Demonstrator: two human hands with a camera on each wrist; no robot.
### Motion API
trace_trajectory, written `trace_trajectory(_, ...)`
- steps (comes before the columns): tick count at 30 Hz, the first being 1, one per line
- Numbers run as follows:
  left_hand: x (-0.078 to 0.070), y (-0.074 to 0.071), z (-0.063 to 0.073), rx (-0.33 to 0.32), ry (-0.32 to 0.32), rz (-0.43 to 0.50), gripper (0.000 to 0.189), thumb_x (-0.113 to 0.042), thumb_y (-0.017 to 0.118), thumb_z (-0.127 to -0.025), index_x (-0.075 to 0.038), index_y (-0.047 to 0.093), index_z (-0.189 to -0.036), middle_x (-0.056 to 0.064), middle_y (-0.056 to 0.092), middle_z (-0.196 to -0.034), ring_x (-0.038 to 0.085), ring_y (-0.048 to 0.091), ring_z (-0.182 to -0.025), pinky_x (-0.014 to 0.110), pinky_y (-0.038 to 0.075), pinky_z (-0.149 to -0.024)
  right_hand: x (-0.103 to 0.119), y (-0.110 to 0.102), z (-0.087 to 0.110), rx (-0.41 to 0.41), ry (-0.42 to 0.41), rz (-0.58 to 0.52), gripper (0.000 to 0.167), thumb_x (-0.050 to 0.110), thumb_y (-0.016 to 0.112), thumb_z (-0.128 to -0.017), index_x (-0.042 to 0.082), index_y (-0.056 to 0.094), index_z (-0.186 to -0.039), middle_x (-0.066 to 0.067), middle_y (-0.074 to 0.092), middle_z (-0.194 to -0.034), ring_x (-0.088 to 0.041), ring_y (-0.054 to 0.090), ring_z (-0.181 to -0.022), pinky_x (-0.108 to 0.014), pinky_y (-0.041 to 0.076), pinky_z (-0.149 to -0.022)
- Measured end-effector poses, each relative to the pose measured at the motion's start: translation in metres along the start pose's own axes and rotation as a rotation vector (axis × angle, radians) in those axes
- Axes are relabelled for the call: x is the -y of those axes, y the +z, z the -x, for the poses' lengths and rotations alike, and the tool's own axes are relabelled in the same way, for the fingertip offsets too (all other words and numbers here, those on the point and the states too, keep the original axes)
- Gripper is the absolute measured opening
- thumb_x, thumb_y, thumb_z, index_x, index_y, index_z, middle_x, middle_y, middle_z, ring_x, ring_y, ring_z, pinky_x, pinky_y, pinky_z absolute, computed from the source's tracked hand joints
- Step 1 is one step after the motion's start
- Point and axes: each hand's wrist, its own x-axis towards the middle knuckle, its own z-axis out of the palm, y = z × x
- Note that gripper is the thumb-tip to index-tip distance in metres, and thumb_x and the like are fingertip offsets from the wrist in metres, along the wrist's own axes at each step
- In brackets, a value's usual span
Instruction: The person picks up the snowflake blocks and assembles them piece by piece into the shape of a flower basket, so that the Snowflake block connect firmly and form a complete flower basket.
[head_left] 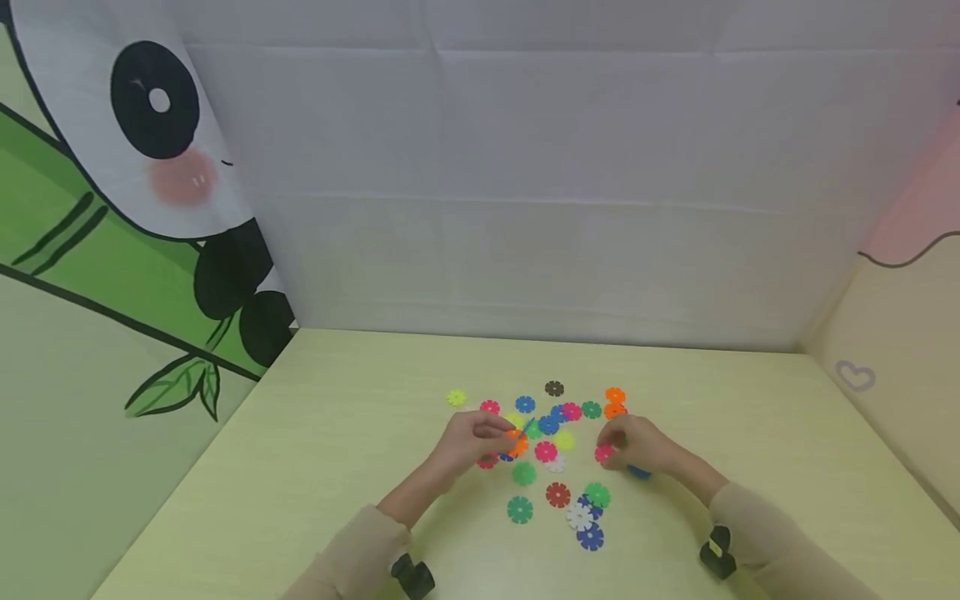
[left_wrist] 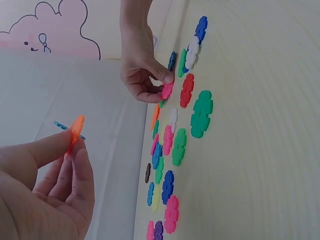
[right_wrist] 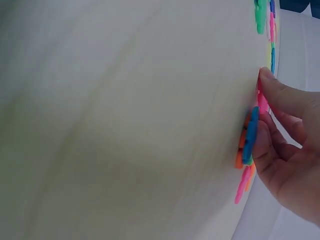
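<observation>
My left hand (head_left: 474,442) pinches an orange notched plastic disc (left_wrist: 77,131) between thumb and fingers, held above the table. A blue disc (left_wrist: 61,125) is slotted crosswise into that orange one and stands out edge-on. Over on the right, my right hand (head_left: 639,442) pinches a pink notched disc (head_left: 603,453) by its edge, close over the table. Below that hand a blue disc (right_wrist: 250,135) lies partly hidden, with orange discs (right_wrist: 240,150) beyond it in the right wrist view.
Several loose discs lie spread between and around the hands, including a red one (head_left: 558,495), a green one (head_left: 520,510) and a white one (head_left: 579,517) overlapping blue ones. A white cloth backdrop (head_left: 525,192) closes off the back of the pale table (head_left: 337,433).
</observation>
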Motion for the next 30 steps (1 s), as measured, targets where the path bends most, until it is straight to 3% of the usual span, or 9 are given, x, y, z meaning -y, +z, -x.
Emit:
trace_trajectory(4,-0.001,0.003,-0.001,0.011,-0.007,0.020,0.027,-0.012,0.071,-0.078,0.000,0.064,-0.101,0.010,0.067,-0.094,0.021,0.065,-0.082,0.038,0.054,-0.073,-0.002,0.000,0.001,-0.007,-0.028,0.014,0.021,0.008,0.076,-0.070,0.008,0.061,-0.085,0.003,0.057,-0.077,-0.014,0.050,-0.073,-0.024,0.047,-0.065)
trace_trajectory(8,-0.002,0.007,-0.004,0.015,-0.009,0.050,0.028,-0.011,0.070,-0.078,0.000,0.064,-0.103,0.011,0.067,-0.095,0.023,0.066,-0.082,0.035,0.054,-0.073,0.004,-0.001,0.002,-0.074,-0.096,-0.013,0.018,0.001,0.072,-0.073,0.007,0.062,-0.087,0.003,0.061,-0.081,-0.014,0.055,-0.075,-0.022,0.049,-0.067)
trace_trajectory(16,-0.006,0.016,-0.008,0.044,0.023,0.140,0.027,-0.008,0.065,-0.082,0.004,0.059,-0.106,0.012,0.066,-0.094,0.022,0.066,-0.080,0.032,0.055,-0.070,0.062,0.005,0.002,-0.303,-0.355,-0.276,0.014,-0.003,0.066,-0.077,0.003,0.064,-0.090,-0.008,0.067,-0.085,-0.019,0.065,-0.078,-0.023,0.054,-0.067)
trace_trajectory(22,-0.008,0.019,-0.008,0.035,0.032,0.158,0.026,-0.008,0.065,-0.082,0.004,0.060,-0.105,0.011,0.066,-0.091,0.021,0.067,-0.077,0.030,0.055,-0.067,0.093,0.009,0.007,-0.377,-0.408,-0.309,0.016,-0.009,0.065,-0.075,0.001,0.064,-0.088,-0.009,0.067,-0.084,-0.022,0.065,-0.078,-0.022,0.053,-0.068)
trace_trajectory(25,-0.008,0.019,-0.009,0.021,0.033,0.152,0.025,-0.007,0.065,-0.082,0.004,0.061,-0.105,0.011,0.066,-0.090,0.020,0.067,-0.076,0.030,0.055,-0.066,0.099,0.009,0.008,-0.397,-0.434,-0.310,0.017,-0.013,0.066,-0.073,-0.002,0.064,-0.086,-0.012,0.066,-0.083,-0.023,0.065,-0.078,-0.024,0.054,-0.067)
trace_trajectory(30,-0.008,0.017,-0.007,0.034,0.047,0.156,0.025,-0.006,0.064,-0.082,0.005,0.060,-0.105,0.012,0.066,-0.091,0.021,0.066,-0.076,0.030,0.055,-0.067,0.090,0.015,0.001,-0.402,-0.491,-0.321,0.021,-0.013,0.066,-0.072,0.001,0.064,-0.088,-0.010,0.067,-0.083,-0.018,0.065,-0.077,-0.025,0.054,-0.066)
